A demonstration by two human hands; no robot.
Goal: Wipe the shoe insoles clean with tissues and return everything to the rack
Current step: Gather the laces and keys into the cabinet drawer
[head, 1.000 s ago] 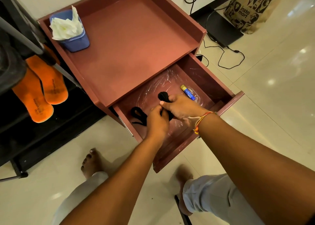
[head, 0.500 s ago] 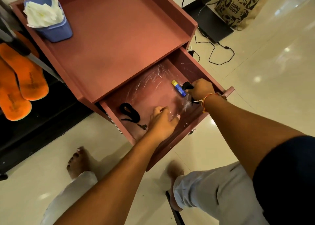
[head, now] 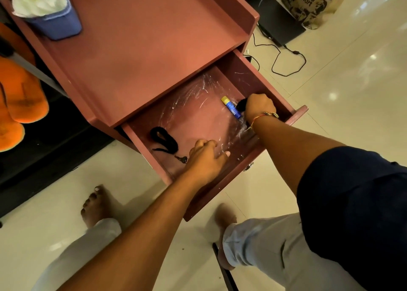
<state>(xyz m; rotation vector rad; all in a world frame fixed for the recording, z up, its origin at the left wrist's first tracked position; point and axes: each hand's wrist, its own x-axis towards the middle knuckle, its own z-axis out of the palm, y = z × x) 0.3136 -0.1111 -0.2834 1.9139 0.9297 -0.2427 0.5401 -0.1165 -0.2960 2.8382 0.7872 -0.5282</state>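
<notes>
- Reddish-brown wood everywhere: a small table [head: 154, 55] with its drawer [head: 222, 193] pulled out, a crinkled clear plastic sheet [head: 198, 105] lining the bottom.
- Right hand [head: 258, 106] is at the drawer's far right corner, fingers curled shut around a small black bundle [head: 241, 105], just beside a blue and yellow tube [head: 231, 109].
- Left hand [head: 206, 158] rests low on the lining near the front wall, fingers loosely bent and holding nothing I can make out.
- A black lace [head: 164, 140] lies coiled at the drawer's left, a small key [head: 181, 158] beside it.
- Orange insoles [head: 24, 97] sit on the dark shoe rack [head: 55, 141] to the left, well apart from both hands.
- White tissues [head: 37, 0] stand in a blue cup [head: 56, 26] on the table's back corner, untouched by either hand.
- My reading: this is tidying in the drawer, not wiping. Whether the insoles are already clean, I cannot tell.
- Next move likely calls for letting the bundle go, drawing both hands clear, and pushing the drawer in squarely so the lining does not bunch.
</notes>
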